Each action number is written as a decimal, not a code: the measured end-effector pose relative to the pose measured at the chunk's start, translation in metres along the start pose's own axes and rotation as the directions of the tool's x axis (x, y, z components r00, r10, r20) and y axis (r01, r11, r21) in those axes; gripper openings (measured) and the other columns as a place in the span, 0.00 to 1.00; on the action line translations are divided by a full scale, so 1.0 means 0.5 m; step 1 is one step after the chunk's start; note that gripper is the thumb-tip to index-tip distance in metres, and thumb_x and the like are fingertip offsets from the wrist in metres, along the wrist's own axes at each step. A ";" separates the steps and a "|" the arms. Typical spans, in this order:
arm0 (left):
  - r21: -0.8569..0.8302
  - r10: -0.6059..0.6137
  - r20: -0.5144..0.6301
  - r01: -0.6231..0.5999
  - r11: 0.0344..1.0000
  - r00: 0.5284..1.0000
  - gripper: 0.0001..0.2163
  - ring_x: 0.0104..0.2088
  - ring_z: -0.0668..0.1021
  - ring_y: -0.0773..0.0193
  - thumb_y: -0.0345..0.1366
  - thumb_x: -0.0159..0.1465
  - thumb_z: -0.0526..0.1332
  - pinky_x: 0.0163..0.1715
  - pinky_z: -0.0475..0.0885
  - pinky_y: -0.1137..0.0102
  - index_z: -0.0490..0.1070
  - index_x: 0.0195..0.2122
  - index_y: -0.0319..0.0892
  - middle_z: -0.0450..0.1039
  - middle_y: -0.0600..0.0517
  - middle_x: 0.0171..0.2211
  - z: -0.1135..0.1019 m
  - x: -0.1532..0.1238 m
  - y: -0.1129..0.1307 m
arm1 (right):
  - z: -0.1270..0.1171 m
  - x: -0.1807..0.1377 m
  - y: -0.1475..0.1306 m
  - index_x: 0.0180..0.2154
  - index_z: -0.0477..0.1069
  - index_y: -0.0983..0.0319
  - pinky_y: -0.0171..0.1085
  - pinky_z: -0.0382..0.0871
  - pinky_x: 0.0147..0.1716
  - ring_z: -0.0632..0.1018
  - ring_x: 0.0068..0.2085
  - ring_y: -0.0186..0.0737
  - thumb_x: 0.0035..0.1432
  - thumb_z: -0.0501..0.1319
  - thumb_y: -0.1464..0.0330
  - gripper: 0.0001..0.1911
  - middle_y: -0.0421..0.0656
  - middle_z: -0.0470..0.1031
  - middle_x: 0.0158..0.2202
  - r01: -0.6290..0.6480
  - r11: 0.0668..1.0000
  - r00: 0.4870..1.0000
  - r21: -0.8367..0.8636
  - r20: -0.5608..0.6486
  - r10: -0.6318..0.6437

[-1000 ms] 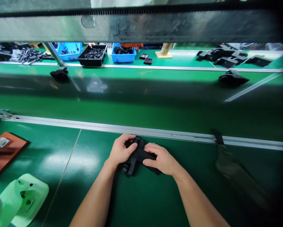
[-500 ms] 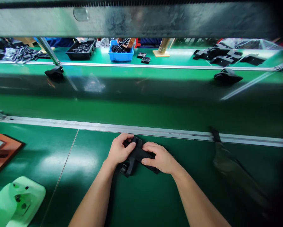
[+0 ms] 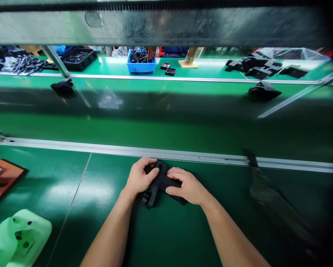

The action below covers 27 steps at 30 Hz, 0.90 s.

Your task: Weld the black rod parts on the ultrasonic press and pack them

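Note:
A black plastic part with a T-like shape (image 3: 161,181) lies on the green worktop, just in front of the metal rail. My left hand (image 3: 141,176) is closed around its left end, thumb on top and fingers on the far side. With the thumb in front and the fingers over the top, my right hand (image 3: 185,185) grips the arm that points to the right. A short leg with a small buckle-like piece (image 3: 145,198) sticks out toward me. My palms and fingers hide both ends of the part.
A metal rail (image 3: 122,149) runs across behind my hands, with a green belt-like surface beyond. At left are a light green plastic piece (image 3: 35,226) and an orange-brown board (image 3: 7,178). A dark pouch-like thing (image 3: 266,193) lies right. A blue bin (image 3: 141,67) and black tray (image 3: 79,59) stand at the back.
On the far bench the black tray has shifted to the left, and the contents of the blue bin look different. My hands keep the same hold on the black part.

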<state>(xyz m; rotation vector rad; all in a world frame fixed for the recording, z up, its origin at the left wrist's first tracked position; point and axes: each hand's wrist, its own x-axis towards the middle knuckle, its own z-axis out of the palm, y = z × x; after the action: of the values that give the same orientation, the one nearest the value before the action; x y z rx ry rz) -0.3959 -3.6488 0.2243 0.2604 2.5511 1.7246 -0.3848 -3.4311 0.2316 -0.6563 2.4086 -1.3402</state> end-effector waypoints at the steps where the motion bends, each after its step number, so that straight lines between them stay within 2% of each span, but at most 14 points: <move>1: 0.001 0.002 0.001 -0.002 1.000 1.000 0.11 0.40 0.77 0.62 0.34 0.60 0.63 0.43 0.71 0.66 0.75 0.45 0.44 0.78 0.50 0.41 0.000 0.000 -0.001 | 0.000 0.000 0.000 0.34 0.74 0.60 0.42 0.64 0.42 0.72 0.40 0.45 0.56 0.66 0.51 0.18 0.43 0.74 0.38 0.001 1.000 1.000 0.000 -0.001 -0.001; 20: -0.009 -0.034 0.006 0.034 0.999 0.999 0.12 0.41 0.78 0.62 0.35 0.60 0.64 0.43 0.71 0.66 0.75 0.45 0.43 0.78 0.50 0.41 -0.001 0.000 0.001 | -0.001 0.001 0.000 0.35 0.73 0.60 0.41 0.64 0.41 0.72 0.40 0.44 0.54 0.69 0.59 0.12 0.42 0.74 0.38 0.000 1.000 1.000 -0.009 0.009 0.001; 27: -0.005 -0.021 0.000 0.021 1.000 1.000 0.12 0.40 0.78 0.62 0.35 0.60 0.64 0.43 0.71 0.67 0.75 0.45 0.43 0.78 0.50 0.40 0.000 -0.001 -0.002 | -0.001 -0.001 -0.001 0.35 0.74 0.59 0.42 0.64 0.42 0.72 0.40 0.45 0.55 0.67 0.55 0.15 0.43 0.74 0.38 -0.009 1.000 1.000 -0.010 0.013 0.009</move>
<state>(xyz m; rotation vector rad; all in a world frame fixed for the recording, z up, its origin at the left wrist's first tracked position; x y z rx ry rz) -0.3958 -3.6492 0.2233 0.2326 2.5398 1.7230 -0.3846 -3.4309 0.2323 -0.6542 2.4071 -1.3173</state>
